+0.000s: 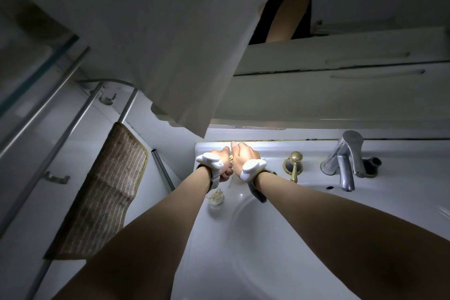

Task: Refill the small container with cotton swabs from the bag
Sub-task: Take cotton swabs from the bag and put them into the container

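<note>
Fingers: left hand [222, 165] fingers curl around a tan bundle [230, 159], apparently the swab bag, though mostly hidden; right hand [243, 156] lies over it, fingers bent onto it, thumb up.
Small container [215, 198]: clear, holding pale swabs, on the sink [243, 238] rim's left side, just under the left wrist, nearer than the hands.
Room near sink: basin open below the forearms; brown towel [104, 192] hangs left of the sink.
Sink's back edge: hands sit at its far-left corner; brass stopper [295, 165] and chrome faucet [345, 161] stand to the right.
Above sink: cabinet [341, 85] overhangs.
</note>
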Available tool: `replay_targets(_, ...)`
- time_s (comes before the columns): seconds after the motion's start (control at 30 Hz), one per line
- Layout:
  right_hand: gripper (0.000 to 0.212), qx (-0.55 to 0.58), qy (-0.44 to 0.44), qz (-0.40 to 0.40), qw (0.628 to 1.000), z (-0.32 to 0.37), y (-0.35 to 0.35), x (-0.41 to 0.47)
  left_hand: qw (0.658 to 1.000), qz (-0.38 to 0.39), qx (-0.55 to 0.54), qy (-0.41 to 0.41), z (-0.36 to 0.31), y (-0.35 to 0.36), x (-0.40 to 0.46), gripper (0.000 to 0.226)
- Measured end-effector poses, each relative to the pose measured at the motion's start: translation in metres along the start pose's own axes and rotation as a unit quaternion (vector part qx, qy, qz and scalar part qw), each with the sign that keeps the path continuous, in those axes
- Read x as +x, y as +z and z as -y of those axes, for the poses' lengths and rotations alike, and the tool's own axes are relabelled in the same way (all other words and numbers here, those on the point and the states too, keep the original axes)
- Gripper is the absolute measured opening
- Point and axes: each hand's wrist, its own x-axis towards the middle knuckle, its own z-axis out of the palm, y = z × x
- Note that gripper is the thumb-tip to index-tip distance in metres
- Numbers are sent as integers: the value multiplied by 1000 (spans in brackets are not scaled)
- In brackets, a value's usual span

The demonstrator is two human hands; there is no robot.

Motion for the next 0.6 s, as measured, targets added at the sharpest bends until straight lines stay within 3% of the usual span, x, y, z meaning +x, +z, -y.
replay_targets(0.23,28,18,-31,55,998,0,-2,-11,998,4,-48,-33,7,-7,-4,45)
replay_targets(0.37,29,-3,-40,60,997,3,-2,-19,999,-19,-19,22,13,-10,-7,44)
replay_targets(0.5,28,-39,-31,58,997,2,-3,-24,986,-38,118,107,19,-22,-12,32)
replay_targets(0.6,28,-76,-36,53,995,0,-2,-29,963,-69,228,124,27,-35,-10,29)
